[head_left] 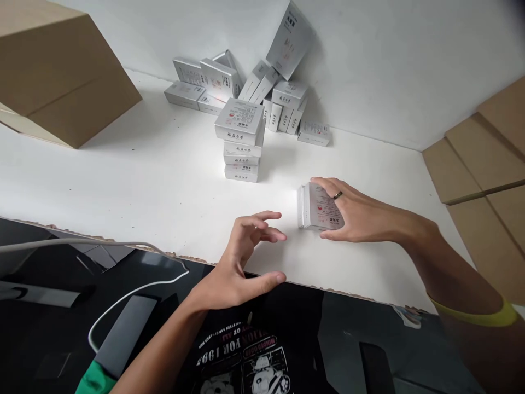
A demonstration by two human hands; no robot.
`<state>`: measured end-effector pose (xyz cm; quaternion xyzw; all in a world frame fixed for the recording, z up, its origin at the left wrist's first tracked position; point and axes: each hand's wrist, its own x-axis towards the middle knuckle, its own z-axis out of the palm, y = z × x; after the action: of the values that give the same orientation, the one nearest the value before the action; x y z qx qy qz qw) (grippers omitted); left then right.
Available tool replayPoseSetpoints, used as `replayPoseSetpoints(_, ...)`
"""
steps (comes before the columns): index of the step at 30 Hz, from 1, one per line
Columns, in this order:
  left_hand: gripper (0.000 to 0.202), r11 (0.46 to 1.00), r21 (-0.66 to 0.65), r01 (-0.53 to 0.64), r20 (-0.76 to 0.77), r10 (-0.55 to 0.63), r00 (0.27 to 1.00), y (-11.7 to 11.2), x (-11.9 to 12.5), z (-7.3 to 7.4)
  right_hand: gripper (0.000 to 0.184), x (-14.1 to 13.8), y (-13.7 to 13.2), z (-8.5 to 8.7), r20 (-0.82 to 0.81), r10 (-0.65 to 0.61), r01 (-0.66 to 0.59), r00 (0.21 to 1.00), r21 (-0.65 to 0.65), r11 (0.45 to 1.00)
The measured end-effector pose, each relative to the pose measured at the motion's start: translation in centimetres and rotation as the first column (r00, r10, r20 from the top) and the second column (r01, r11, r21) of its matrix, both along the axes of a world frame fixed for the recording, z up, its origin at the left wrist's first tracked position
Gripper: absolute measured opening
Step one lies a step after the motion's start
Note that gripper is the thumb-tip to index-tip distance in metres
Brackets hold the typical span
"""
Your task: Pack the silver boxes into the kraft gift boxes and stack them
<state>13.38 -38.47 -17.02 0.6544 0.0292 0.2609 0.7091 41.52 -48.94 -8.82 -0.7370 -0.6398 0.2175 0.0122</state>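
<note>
My right hand [353, 213] grips a small silver-white box [315, 207] with a red mark, holding it on the white tabletop [156, 180]; a dark ring sits on one finger. My left hand [241, 257] hovers open near the table's front edge, fingers spread and curled, a short way left of that box and holding nothing. A stack of three similar boxes [241, 137] stands behind the hands.
A loose pile of several more silver boxes [262, 87] lies against the white back wall. A brown cardboard carton [61, 71] sits at the far left. Flattened cardboard [484, 164] lies at the right. A white cable [123, 298] runs below the table edge.
</note>
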Motion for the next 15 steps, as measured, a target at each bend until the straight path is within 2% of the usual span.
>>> replayPoseSetpoints(6,0.054,0.999,0.004,-0.043,-0.040,0.043,0.998,0.2,-0.3,-0.1,0.085,0.1,1.5,-0.1,0.023,-0.013,0.014,1.000,-0.021,1.000)
replayPoseSetpoints(8,0.052,0.998,0.014,-0.069,-0.061,0.070,0.996,0.4,-0.5,-0.1,0.090,0.6,2.1,-0.4,0.005,-0.031,0.031,0.999,0.004,0.999)
replayPoseSetpoints(11,0.047,0.992,0.050,-0.113,-0.102,0.118,0.988,0.7,-0.7,-0.1,0.106,2.0,3.1,-1.0,-0.004,-0.127,0.127,0.992,0.070,0.989)
replayPoseSetpoints(13,0.044,0.989,0.070,-0.133,-0.135,0.142,0.981,0.8,-0.8,0.1,0.114,3.1,3.9,-0.8,-0.012,-0.168,0.169,0.986,0.026,0.985)
replayPoseSetpoints(15,0.044,0.988,0.074,-0.136,-0.169,0.147,0.975,0.9,-0.9,0.2,0.111,4.2,4.9,0.2,-0.071,-0.173,0.172,0.982,-0.015,0.985)
